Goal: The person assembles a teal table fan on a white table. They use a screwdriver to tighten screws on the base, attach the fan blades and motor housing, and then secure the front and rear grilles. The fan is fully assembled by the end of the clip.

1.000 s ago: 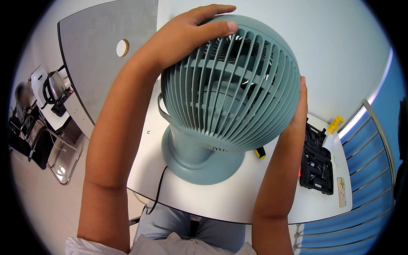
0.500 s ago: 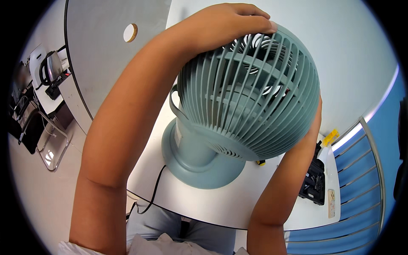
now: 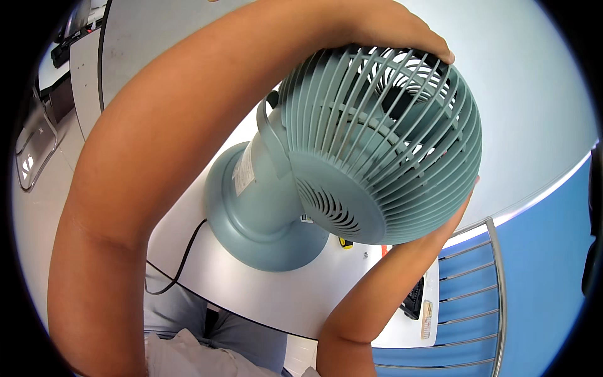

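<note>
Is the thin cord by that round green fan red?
No, the thin cord beside the round grey-green plastic fan is black.

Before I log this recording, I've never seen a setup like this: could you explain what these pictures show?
There is no robot, just a person's bare hands. The view comes from a wide fisheye camera on the head, looking down, so straight edges bend. The left hand lies over the top of a grey-green fan's round cage; the right hand is at its right side, mostly hidden. The fan's base stands on a white table, with a black cord, a yellow-and-black object and a partly hidden black case nearby.
</note>
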A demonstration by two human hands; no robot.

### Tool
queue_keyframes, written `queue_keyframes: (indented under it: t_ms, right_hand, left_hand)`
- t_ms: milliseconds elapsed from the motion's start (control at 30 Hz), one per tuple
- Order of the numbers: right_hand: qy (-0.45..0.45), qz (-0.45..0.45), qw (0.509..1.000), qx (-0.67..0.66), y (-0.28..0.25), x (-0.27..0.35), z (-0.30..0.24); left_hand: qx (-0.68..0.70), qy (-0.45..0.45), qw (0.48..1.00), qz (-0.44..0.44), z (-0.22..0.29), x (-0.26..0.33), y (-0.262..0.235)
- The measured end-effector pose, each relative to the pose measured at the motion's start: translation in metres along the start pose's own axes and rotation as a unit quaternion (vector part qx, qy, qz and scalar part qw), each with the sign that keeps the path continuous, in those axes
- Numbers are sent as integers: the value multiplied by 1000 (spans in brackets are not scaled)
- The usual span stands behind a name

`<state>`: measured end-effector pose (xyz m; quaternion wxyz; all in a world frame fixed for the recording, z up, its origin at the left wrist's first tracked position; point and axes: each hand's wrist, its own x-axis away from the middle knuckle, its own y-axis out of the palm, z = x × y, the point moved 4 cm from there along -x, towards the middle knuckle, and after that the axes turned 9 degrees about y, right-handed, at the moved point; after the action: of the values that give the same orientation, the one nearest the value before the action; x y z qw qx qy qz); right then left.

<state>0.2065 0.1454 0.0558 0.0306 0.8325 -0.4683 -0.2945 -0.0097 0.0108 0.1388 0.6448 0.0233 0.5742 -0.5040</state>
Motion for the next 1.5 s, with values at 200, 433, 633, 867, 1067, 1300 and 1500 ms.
queue_keyframes:
  t_ms: [200, 433, 633, 867, 1067, 1300, 1500]
  right_hand:
    - [-11, 17, 999, 38, 3, 6, -5]
    - [4, 53, 998, 44, 17, 15, -14]
    - [-7, 74, 995, 66, 4, 12, -14]
    - [15, -4, 1000, -25, -19, -9, 0]
    - [43, 14, 999, 7, -1, 2, 2]
    - [57, 22, 998, 31, 12, 11, 1]
    - [64, 26, 997, 43, 17, 14, 0]
  left_hand:
    - [36, 17, 999, -17, -19, -10, 2]
    - [62, -47, 996, -37, -41, -23, 3]
    - [116, -90, 989, 5, -31, -2, 0]
    - [198, -168, 963, 78, -27, 4, 11]
    - [153, -148, 973, 83, -25, 8, 9]
    - [128, -148, 977, 86, -23, 10, 7]
    - [126, -164, 975, 86, -22, 10, 8]
